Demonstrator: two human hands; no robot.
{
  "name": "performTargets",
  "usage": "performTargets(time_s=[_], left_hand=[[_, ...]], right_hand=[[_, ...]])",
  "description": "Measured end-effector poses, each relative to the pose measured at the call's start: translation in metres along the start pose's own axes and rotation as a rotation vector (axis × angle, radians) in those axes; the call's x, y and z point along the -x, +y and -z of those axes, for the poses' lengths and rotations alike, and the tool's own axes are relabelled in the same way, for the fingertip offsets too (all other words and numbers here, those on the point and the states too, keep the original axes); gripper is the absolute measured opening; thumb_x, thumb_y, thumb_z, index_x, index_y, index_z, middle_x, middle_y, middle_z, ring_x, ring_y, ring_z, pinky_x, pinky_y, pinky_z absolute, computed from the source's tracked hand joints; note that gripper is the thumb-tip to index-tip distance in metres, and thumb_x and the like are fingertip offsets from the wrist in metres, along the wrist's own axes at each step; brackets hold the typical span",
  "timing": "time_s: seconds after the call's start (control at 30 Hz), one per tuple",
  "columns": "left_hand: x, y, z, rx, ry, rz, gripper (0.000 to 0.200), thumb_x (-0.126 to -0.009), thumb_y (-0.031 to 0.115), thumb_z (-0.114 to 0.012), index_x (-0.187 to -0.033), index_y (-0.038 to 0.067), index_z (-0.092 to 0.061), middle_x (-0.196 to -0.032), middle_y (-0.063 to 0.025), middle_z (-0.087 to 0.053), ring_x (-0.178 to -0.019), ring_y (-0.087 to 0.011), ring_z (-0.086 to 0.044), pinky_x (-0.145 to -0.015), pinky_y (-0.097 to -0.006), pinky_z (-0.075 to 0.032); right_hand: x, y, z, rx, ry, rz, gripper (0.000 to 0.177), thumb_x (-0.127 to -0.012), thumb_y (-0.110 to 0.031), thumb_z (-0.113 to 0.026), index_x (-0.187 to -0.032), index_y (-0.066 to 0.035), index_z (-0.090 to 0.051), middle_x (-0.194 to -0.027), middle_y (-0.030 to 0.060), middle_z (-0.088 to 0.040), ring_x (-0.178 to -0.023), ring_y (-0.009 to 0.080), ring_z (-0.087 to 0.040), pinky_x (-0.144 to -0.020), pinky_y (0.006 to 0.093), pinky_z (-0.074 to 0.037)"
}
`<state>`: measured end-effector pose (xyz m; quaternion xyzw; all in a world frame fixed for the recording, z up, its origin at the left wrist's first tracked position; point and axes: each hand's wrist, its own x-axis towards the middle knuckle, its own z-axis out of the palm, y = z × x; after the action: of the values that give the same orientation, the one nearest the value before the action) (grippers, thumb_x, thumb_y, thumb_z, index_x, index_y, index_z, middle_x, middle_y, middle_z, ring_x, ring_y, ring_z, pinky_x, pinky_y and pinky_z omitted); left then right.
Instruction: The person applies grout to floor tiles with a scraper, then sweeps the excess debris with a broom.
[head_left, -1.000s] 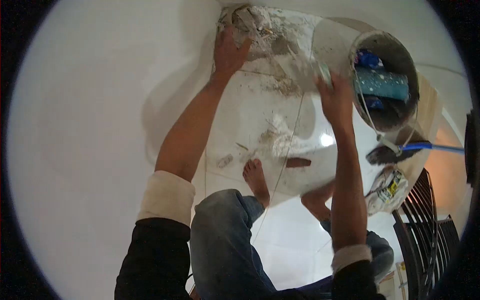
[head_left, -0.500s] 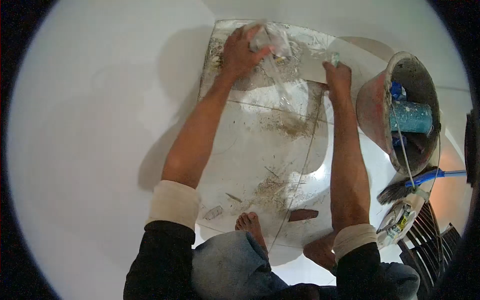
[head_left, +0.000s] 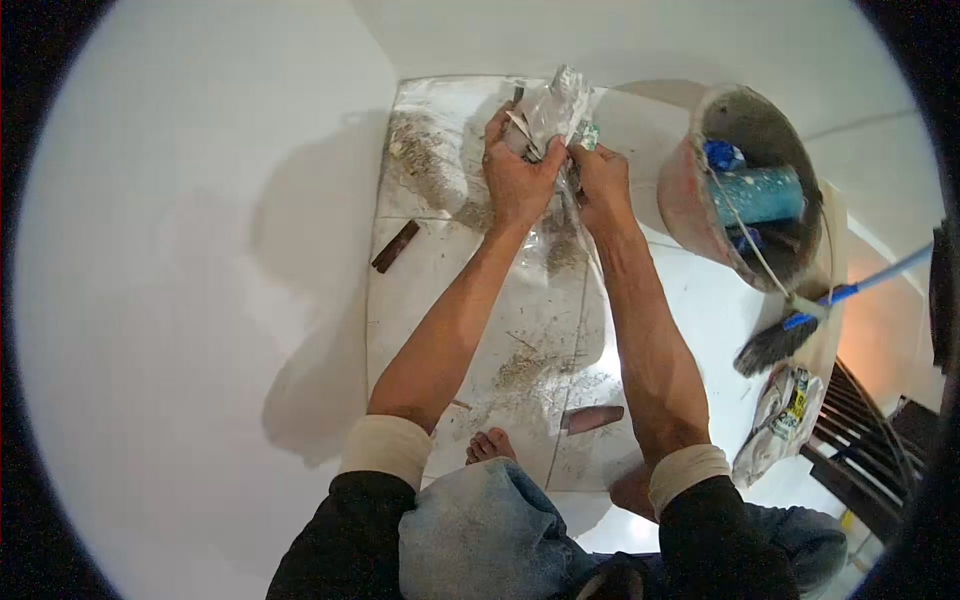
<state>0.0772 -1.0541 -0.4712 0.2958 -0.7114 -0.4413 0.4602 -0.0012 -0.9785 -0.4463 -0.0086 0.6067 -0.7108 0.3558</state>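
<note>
A crumpled clear plastic bag [head_left: 560,108] is bunched up between my hands, over the far part of the tiled floor [head_left: 480,300]. My left hand [head_left: 520,182] is closed around its left side, along with some thin pale scraps. My right hand [head_left: 603,182] pinches the other side, close to a small green-printed piece [head_left: 587,135]. A strip of the plastic hangs down between my wrists. Loose grit [head_left: 425,160] lies in a pile left of my hands, and more dirt [head_left: 525,370] is scattered nearer my foot.
To the right a dirty bucket [head_left: 675,190] leans, holding a blue cylinder [head_left: 755,197] and blue wrappers. A blue-handled brush [head_left: 780,345] and a white printed sack [head_left: 780,425] lie below it. Brown pieces [head_left: 396,246] [head_left: 593,418] rest on the tiles. White walls rise at left and back.
My hands have come together on the plastic bag; my right hand moved left to meet my left. A brown piece now shows at the left floor edge. The view has shifted.
</note>
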Motion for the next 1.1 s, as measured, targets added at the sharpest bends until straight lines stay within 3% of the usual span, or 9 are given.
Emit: performTargets(time_s=[0.17,0.23,0.4,0.47,0.57,0.63,0.77,0.93,1.1], left_hand=[[-0.017,0.098,-0.025,0.332,-0.04,0.171,0.042,-0.074,0.017,-0.077,-0.111,0.001,-0.067,-0.113,-0.018,-0.067,-0.105,-0.0335,-0.062,-0.091,-0.0422,-0.05],[-0.031,0.127,-0.041,0.249,-0.09,-0.132,0.042,-0.071,0.022,-0.078,-0.104,-0.002,-0.067,-0.097,-0.0189,-0.07,-0.09,-0.0346,-0.066,-0.085,-0.0423,-0.052],[-0.034,0.209,-0.122,0.336,-0.131,-0.255,0.04,-0.074,0.031,-0.082,-0.091,-0.003,-0.069,-0.085,-0.0163,-0.073,-0.077,-0.0223,-0.07,-0.073,-0.0349,-0.055],[-0.024,0.223,-0.146,0.434,-0.446,0.219,0.056,-0.065,0.039,-0.081,-0.091,-0.008,-0.069,-0.093,-0.0215,-0.07,-0.093,-0.0355,-0.067,-0.083,-0.0414,-0.053],[-0.019,0.199,-0.172,0.132,-0.65,0.241,0.063,-0.063,0.045,-0.081,-0.096,-0.007,-0.07,-0.099,-0.0234,-0.07,-0.101,-0.0356,-0.065,-0.089,-0.0423,-0.052],[-0.021,0.194,-0.161,0.112,-0.609,0.17,0.063,-0.065,0.045,-0.081,-0.098,-0.007,-0.07,-0.103,-0.0246,-0.069,-0.106,-0.0354,-0.063,-0.093,-0.0422,-0.05],[-0.019,0.18,-0.1,0.072,-0.334,-0.184,0.067,-0.073,0.048,-0.08,-0.115,-0.003,-0.069,-0.112,-0.0213,-0.068,-0.108,-0.0322,-0.065,-0.099,-0.0381,-0.049],[-0.025,0.071,0.03,-0.153,-0.172,-0.074,0.047,-0.083,0.029,-0.078,-0.12,0.002,-0.067,-0.126,-0.0184,-0.062,-0.119,-0.033,-0.059,-0.102,-0.042,-0.047],[-0.026,-0.074,0.143,-0.677,-0.039,-0.097,0.054,-0.086,0.035,-0.072,-0.128,0.004,-0.059,-0.125,-0.0224,-0.059,-0.119,-0.0389,-0.055,-0.103,-0.0477,-0.044]], right_hand=[[0.031,-0.067,0.022,0.15,0.126,0.261,0.015,-0.09,-0.012,-0.065,-0.09,0.002,-0.07,-0.075,0.0062,-0.064,-0.058,0.0147,-0.055,-0.053,0.0321,-0.042],[0.066,-0.125,0.036,0.234,0.229,0.306,0.016,-0.09,-0.013,-0.065,-0.092,0.002,-0.071,-0.077,0.0074,-0.065,-0.061,0.0149,-0.057,-0.055,0.032,-0.043],[0.077,-0.205,0.109,0.219,0.433,0.595,0.025,-0.082,-0.018,-0.07,-0.081,0.007,-0.069,-0.073,0.0122,-0.068,-0.057,0.0189,-0.056,-0.054,0.038,-0.045],[0.077,-0.227,0.148,0.584,0.44,0.524,0.027,-0.087,-0.022,-0.068,-0.088,0.005,-0.07,-0.074,0.0081,-0.062,-0.066,0.0154,-0.056,-0.057,0.0319,-0.044],[0.057,-0.228,0.211,1.156,0.432,0.508,0.039,-0.085,-0.033,-0.067,-0.091,0.005,-0.07,-0.074,0.0145,-0.067,-0.07,0.0243,-0.065,-0.063,0.0381,-0.05],[0.046,-0.224,0.229,1.466,0.654,0.535,0.042,-0.086,-0.036,-0.059,-0.096,0.002,-0.07,-0.089,0.0256,-0.07,-0.086,0.0373,-0.07,-0.078,0.0466,-0.052],[0.087,-0.232,0.185,1.335,0.887,0.645,0.04,-0.089,-0.04,-0.061,-0.108,-0.006,-0.071,-0.097,0.0191,-0.073,-0.091,0.0374,-0.07,-0.082,0.046,-0.053],[0.132,-0.209,0.079,1.238,0.372,1.106,0.031,-0.097,-0.029,-0.056,-0.109,-0.004,-0.07,-0.095,0.0195,-0.072,-0.088,0.0367,-0.07,-0.078,0.0421,-0.053],[0.078,-0.112,-0.018,1.429,-0.064,0.877,0.028,-0.096,-0.024,-0.053,-0.114,-0.008,-0.067,-0.096,0.0237,-0.069,-0.094,0.0455,-0.066,-0.084,0.055,-0.053]])
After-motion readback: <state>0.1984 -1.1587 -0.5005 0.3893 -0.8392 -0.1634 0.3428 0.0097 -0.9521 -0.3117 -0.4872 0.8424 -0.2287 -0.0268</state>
